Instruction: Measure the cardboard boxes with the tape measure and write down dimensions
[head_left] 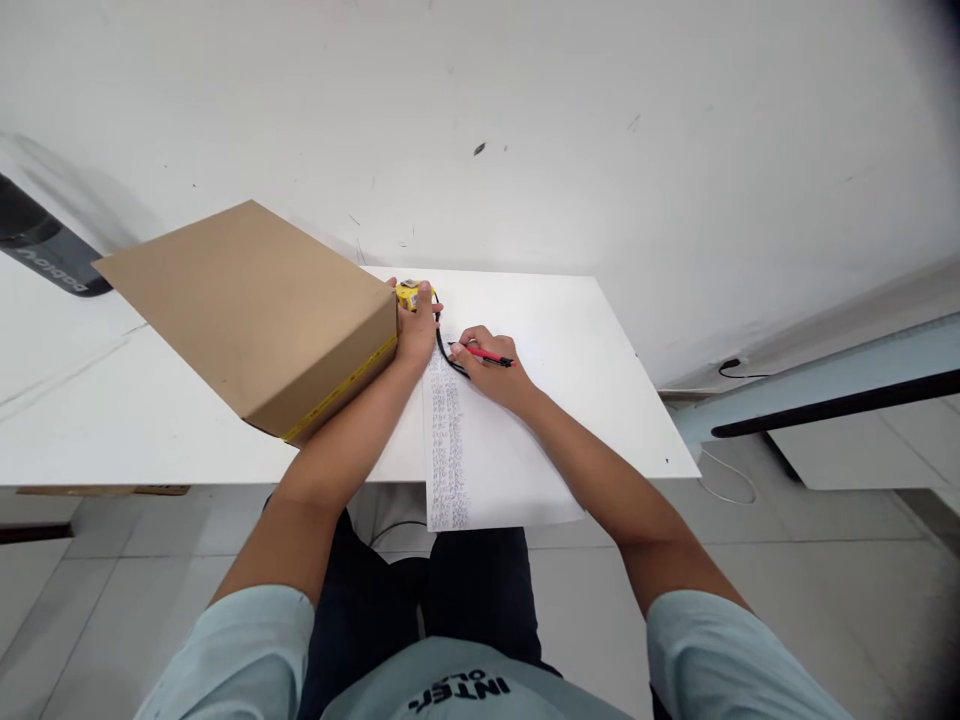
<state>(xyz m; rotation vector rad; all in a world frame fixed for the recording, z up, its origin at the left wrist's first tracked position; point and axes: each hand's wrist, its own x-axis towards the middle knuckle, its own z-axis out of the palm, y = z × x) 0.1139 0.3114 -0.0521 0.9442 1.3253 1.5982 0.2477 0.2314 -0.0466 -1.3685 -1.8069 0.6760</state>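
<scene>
White table (pixel 615 400), handwritten paper (pixel 495 460) beneath red pen (pixel 484 354), shirt (pixel 465 695) reading "INTER".

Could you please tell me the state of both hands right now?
Left hand: closed, holding a boxy yellow tape measure.
Right hand: closed, holding a slim red-and-black pen.

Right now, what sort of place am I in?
Probably an office or workroom: I see a white table, a handwritten paper sheet overhanging its edge, and a yellow tape measure.

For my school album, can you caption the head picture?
Right hand with red pen over paper, left hand holding yellow tape measure by cardboard box.
</scene>
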